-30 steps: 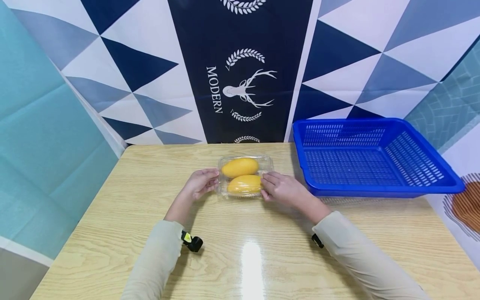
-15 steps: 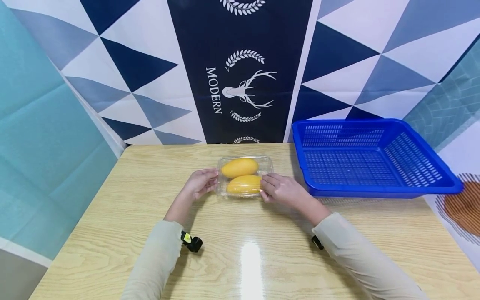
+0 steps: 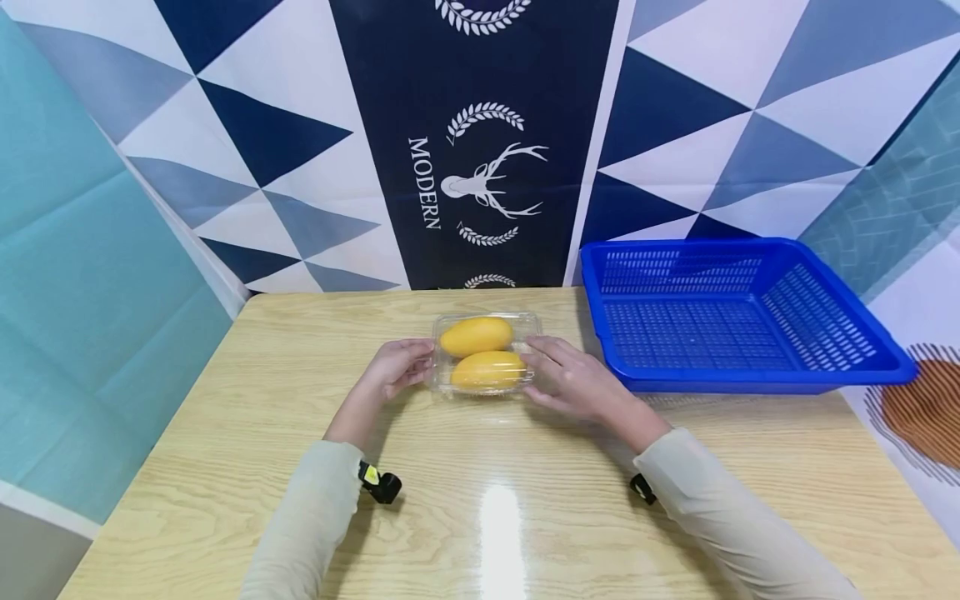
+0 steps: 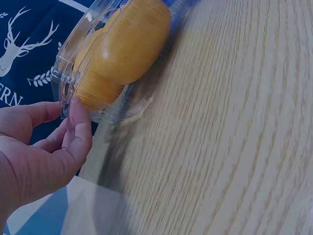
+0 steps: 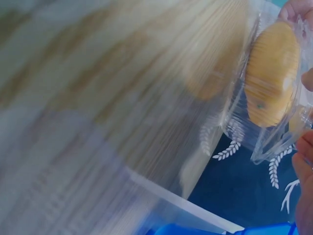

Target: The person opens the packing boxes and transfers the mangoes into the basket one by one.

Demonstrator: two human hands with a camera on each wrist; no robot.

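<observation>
Two yellow mangoes [image 3: 489,370] lie side by side in a clear plastic clamshell box [image 3: 444,387] on the table. The lid is down over them; whether it is latched I cannot tell. My left hand [image 3: 399,367] pinches the rim at the box's left end, thumb above and fingers below, as the left wrist view [image 4: 44,142] shows. At the right end, my right hand [image 3: 573,379] is slightly blurred, its fingers spread around the corner and touching or close to the lid. In the right wrist view only some fingers [image 5: 304,164] show at the edge.
A blue perforated plastic basket [image 3: 701,387] stands at the back right of the wooden table [image 3: 420,525], close to my right hand. Patterned cloth [image 3: 487,75] hangs behind the table's back edge.
My right hand's fingers have loosened from their pinch on the box's right side and spread apart. My left hand keeps its hold. The box stays in about the same place.
</observation>
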